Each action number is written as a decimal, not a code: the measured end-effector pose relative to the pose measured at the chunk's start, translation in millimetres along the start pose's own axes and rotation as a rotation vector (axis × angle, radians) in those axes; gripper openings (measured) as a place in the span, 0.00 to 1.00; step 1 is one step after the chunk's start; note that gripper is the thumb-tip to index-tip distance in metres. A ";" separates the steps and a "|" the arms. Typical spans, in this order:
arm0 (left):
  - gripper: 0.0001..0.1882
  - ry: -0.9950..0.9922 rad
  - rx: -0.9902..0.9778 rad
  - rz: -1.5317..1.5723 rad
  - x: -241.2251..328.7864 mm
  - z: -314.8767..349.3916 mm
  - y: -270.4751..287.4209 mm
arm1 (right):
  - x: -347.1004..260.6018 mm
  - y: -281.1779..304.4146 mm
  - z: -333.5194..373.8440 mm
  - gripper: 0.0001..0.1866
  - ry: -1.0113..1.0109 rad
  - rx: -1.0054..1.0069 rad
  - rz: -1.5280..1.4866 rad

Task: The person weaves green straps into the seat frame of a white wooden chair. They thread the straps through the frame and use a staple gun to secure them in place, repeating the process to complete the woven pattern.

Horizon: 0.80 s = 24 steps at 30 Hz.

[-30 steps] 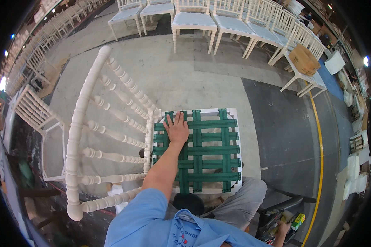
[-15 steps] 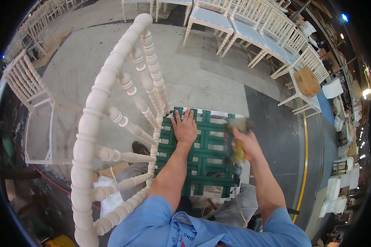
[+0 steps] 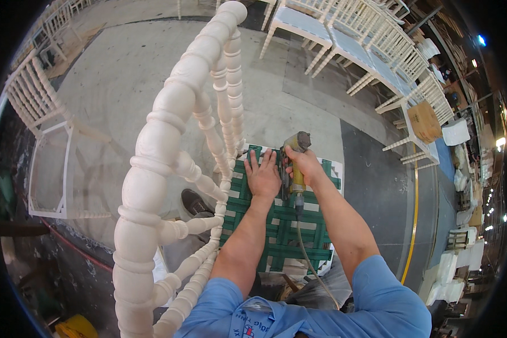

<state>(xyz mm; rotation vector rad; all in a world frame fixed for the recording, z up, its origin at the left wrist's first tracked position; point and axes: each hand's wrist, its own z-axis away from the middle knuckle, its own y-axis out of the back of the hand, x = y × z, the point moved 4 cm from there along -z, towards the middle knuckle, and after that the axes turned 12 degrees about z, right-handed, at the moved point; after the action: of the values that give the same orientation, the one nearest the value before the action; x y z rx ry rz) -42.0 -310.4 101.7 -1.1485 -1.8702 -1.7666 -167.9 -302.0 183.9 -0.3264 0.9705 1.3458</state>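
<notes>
A white chair with a back of turned spindles (image 3: 152, 143) stands in front of me, its back on my left. Green webbing straps (image 3: 276, 232) criss-cross its seat frame. Flat on the webbing near the far edge lies my left hand (image 3: 263, 180), fingers stretched and slightly apart, holding nothing. Just right of it, my right hand (image 3: 305, 167) is wrapped round a yellow and black air staple gun (image 3: 298, 181). An air hose (image 3: 303, 248) runs from the gun back toward my body. Whether the gun's nose touches the webbing is hidden.
Several white chairs (image 3: 304, 27) line the far right, and one carries a cardboard box (image 3: 424, 121). An unfinished white chair (image 3: 50, 169) lies at the left. My shoe (image 3: 196, 203) shows beyond the spindles. A yellow line (image 3: 414, 225) crosses the floor at right.
My right hand has brought the staple gun from the seat's right side leftward, close beside my left hand. The left hand stays flat on the webbing. The whole view has shifted slightly.
</notes>
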 end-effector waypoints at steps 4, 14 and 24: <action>0.25 -0.015 0.017 0.027 6.4 0.3 -0.2 | 1.9 -1.4 -4.3 0.15 0.006 0.015 0.038; 0.24 0.154 0.055 0.105 11.2 22.1 28.7 | 0.9 0.1 0.8 0.15 0.088 0.048 0.009; 0.22 0.052 -0.026 0.071 -8.1 72.4 45.6 | -0.9 -25.3 2.7 0.16 0.046 0.060 0.061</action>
<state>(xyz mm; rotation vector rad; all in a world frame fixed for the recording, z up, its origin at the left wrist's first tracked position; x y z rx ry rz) 16.9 -249.1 113.8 -1.1518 -1.7600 -1.7700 -143.6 -307.0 178.1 -0.2849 1.0641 1.3661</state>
